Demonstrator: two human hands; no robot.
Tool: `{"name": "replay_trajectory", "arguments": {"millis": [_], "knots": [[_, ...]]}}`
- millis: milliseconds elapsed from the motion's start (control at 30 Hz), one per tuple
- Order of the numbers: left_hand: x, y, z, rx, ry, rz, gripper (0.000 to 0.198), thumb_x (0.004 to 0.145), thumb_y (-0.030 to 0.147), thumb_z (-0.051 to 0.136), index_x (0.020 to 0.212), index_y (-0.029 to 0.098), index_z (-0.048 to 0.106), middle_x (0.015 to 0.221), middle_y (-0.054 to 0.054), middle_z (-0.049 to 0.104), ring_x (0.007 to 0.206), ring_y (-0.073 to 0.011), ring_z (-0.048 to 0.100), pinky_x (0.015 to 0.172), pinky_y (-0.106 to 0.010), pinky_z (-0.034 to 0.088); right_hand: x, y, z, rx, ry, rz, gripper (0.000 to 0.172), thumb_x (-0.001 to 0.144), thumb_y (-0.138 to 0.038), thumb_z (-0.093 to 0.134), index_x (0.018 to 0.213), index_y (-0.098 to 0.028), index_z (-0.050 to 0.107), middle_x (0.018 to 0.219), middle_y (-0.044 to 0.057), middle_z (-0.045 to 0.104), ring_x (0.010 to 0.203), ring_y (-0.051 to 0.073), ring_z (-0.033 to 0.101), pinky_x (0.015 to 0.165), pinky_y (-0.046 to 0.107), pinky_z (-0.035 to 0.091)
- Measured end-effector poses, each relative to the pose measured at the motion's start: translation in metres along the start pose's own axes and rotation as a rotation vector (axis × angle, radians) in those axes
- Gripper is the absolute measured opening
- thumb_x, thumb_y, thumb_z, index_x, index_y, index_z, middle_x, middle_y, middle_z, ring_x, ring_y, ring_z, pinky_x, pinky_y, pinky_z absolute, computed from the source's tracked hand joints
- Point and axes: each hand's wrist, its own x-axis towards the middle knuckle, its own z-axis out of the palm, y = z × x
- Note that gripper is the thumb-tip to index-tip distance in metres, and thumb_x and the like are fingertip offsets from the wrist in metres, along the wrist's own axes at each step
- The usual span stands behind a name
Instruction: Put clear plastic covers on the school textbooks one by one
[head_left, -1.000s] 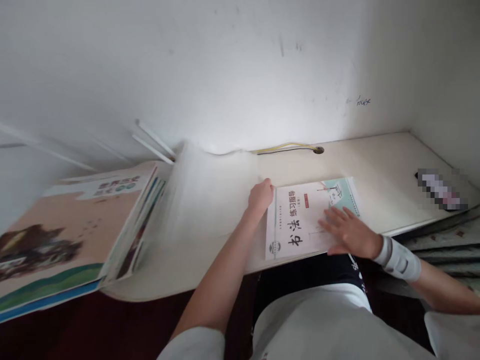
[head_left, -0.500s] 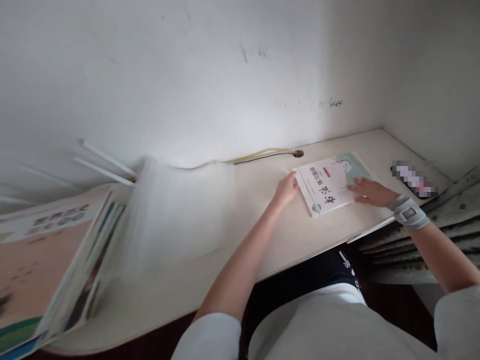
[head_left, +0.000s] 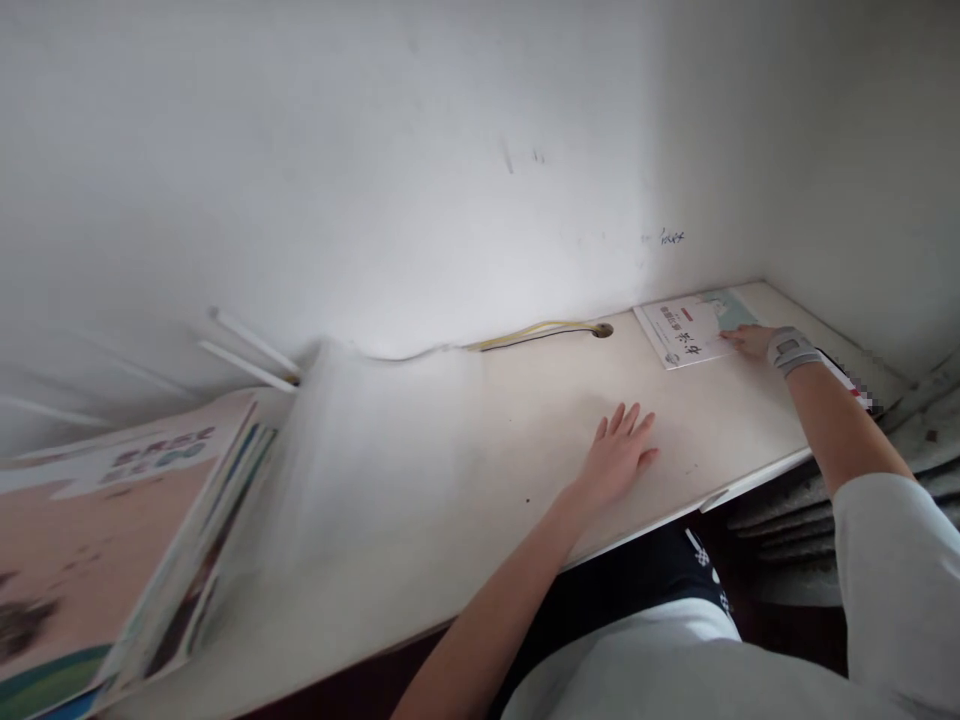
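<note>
A thin white booklet (head_left: pixel 690 330) with dark characters and a pale green corner lies flat at the far right of the white desk (head_left: pixel 525 430), close to the wall corner. My right hand (head_left: pixel 746 342) rests flat on its near right part, fingers stretched out, a grey band (head_left: pixel 791 351) round the wrist. My left hand (head_left: pixel 619 455) lies open on the bare desk surface near the front edge, fingers spread, holding nothing and well apart from the booklet.
A stack of large colourful books (head_left: pixel 112 540) lies at the desk's left end beside a blurred translucent sheet (head_left: pixel 360 450). A yellow and black cable (head_left: pixel 540 333) runs along the wall into a desk hole (head_left: pixel 601 329). A dark object (head_left: pixel 851 385) lies at the right edge.
The booklet has slid from the front middle of the desk to the far right corner under my right hand. My left hand left its edge and now lies flat on the desk.
</note>
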Motion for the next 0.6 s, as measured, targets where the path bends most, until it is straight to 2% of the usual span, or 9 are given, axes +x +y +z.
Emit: {"name": "replay_trajectory", "arguments": {"millis": [100,167,233,300,367,467,533,600], "knots": [[-0.043,-0.012,-0.003,-0.053,0.129,-0.041,0.048,0.092,0.041,0.036,0.137,0.025,0.034,0.147,-0.010,0.031,0.139,-0.0255,0.017,0.108,-0.049,0.026,0.001,-0.034,0.001,0.017,0.028,0.048,0.052,0.091,-0.045,0.032,0.134,-0.019,0.044,0.135,0.023,0.041,0.118,0.035,0.043,0.092,0.054,0.033],[-0.066,-0.024,-0.005,-0.069,0.190,-0.093,0.046,0.093,0.039,0.035,0.136,0.024,0.036,0.146,-0.010,0.034,0.139,-0.0242,0.019,0.108,-0.048,0.028,-0.001,-0.070,0.008,0.037,0.088,0.031,0.061,0.090,-0.055,0.024,0.140,-0.021,0.033,0.147,0.020,0.022,0.128,0.039,0.029,0.093,0.059,0.029],[-0.083,-0.036,-0.008,-0.045,0.231,-0.149,0.044,0.093,0.039,0.034,0.134,0.022,0.039,0.145,-0.011,0.036,0.138,-0.0244,0.021,0.108,-0.047,0.029,-0.002,-0.105,0.019,0.052,0.104,-0.019,0.068,0.087,-0.063,0.024,0.143,-0.024,0.023,0.150,0.017,0.017,0.130,0.039,0.024,0.095,0.060,0.027],[-0.096,-0.049,-0.014,0.027,0.265,-0.210,0.043,0.093,0.038,0.034,0.132,0.021,0.043,0.144,-0.011,0.037,0.137,-0.0257,0.022,0.108,-0.047,0.028,-0.002,-0.127,0.029,0.070,0.083,-0.045,0.066,0.087,-0.062,0.023,0.143,-0.027,0.023,0.149,0.015,0.021,0.131,0.038,0.025,0.096,0.062,0.026],[-0.108,-0.063,-0.021,0.139,0.289,-0.309,0.043,0.093,0.038,0.034,0.129,0.019,0.046,0.143,-0.012,0.039,0.137,-0.0287,0.024,0.108,-0.050,0.026,0.000,-0.132,0.037,0.089,0.064,-0.048,0.060,0.089,-0.056,0.020,0.142,-0.028,0.026,0.150,0.013,0.022,0.132,0.037,0.024,0.098,0.063,0.024],[-0.126,-0.083,-0.030,0.308,0.274,-0.553,0.046,0.092,0.037,0.035,0.130,0.013,0.046,0.142,-0.018,0.037,0.135,-0.0357,0.023,0.106,-0.055,0.023,0.007,-0.120,0.040,0.109,0.059,-0.090,0.057,0.090,-0.051,0.019,0.142,-0.028,0.027,0.151,0.012,0.021,0.135,0.035,0.022,0.100,0.062,0.023],[-0.138,-0.094,-0.031,0.365,0.239,-0.722,0.052,0.090,0.037,0.037,0.133,0.008,0.042,0.142,-0.023,0.034,0.134,-0.0387,0.024,0.105,-0.057,0.024,0.009,-0.114,0.039,0.111,0.061,-0.117,0.058,0.090,-0.050,0.020,0.142,-0.026,0.029,0.150,0.013,0.023,0.134,0.036,0.023,0.099,0.062,0.024],[-0.145,-0.101,-0.028,0.367,0.193,-0.820,0.055,0.090,0.037,0.037,0.134,0.004,0.038,0.141,-0.027,0.035,0.132,-0.0381,0.030,0.103,-0.054,0.028,0.003,-0.118,0.037,0.081,0.131,-0.091,0.056,0.091,-0.047,0.023,0.141,-0.022,0.032,0.149,0.016,0.025,0.133,0.036,0.026,0.098,0.062,0.027]]}}
